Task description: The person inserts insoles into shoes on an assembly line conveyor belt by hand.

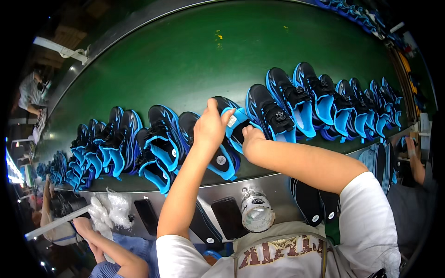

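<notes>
A black and blue sneaker [238, 121] sits between my hands on the green belt, its blue tongue or lining and a white label showing. My left hand [209, 127] is closed on its left side, the thumb against the blue lining. My right hand [252, 140] is closed at the collar, its fingertips partly hidden in the opening. Just left of it stands another sneaker [223, 167] with a round white mark on its insole. Close by on the right is a sneaker with a black lace dial [269, 111].
Matching sneakers line the green belt [185, 55] on both sides. Along the metal ledge lie black insoles [309, 204], two phones [228, 217], a clear jar [257, 213] and crumpled plastic bags [113, 208]. At lower left are a co-worker's arms [109, 250]; another person's arm [414, 160] shows at right.
</notes>
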Tool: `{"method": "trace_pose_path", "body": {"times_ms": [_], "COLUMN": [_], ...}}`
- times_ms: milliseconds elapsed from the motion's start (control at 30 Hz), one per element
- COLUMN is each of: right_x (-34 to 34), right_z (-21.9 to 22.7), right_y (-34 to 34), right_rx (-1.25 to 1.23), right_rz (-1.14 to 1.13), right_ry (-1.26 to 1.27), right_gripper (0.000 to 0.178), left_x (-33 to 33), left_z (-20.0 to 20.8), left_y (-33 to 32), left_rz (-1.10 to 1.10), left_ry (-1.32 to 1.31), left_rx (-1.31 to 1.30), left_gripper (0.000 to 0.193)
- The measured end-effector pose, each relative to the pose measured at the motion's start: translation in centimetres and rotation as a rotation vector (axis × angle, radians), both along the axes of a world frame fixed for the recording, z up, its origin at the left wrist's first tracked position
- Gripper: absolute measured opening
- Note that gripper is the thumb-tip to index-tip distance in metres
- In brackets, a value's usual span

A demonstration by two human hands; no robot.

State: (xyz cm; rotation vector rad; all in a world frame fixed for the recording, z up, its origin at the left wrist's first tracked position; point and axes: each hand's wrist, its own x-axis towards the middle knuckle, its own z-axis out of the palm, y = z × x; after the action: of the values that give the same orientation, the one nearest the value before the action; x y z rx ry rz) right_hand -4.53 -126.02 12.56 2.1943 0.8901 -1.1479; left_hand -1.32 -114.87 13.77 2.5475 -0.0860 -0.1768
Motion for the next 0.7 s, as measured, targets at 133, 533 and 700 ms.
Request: {"method": "trace_pose_path", "body": {"times_ms": [133,533,700], "right_x": [-0.3,-0.4,0.9], "right_z": [-1.2,0.9,4.3], "right_y": [0.2,-0.7,-0.3], "right_rx": [0.031,0.107,0.113], "right_rz": [0.081,0.289,0.126], "right_ry": [-0.102,-0.162,0.368], "right_gripper": [0.032,0.036,0.044], "left_x": [-0.8,-1.3,-1.4], "left_z": [-0.4,-1.8,-1.9], "left_y": [-0.5,-0.2,-0.1], "left_rz": [-0.132,-0.391,-0.399], "left_ry": [-0.285,-0.324,-0.328], "left_rx": [0.188,0.449,0.433], "left_gripper": [0.027,0.032,0.028]}}
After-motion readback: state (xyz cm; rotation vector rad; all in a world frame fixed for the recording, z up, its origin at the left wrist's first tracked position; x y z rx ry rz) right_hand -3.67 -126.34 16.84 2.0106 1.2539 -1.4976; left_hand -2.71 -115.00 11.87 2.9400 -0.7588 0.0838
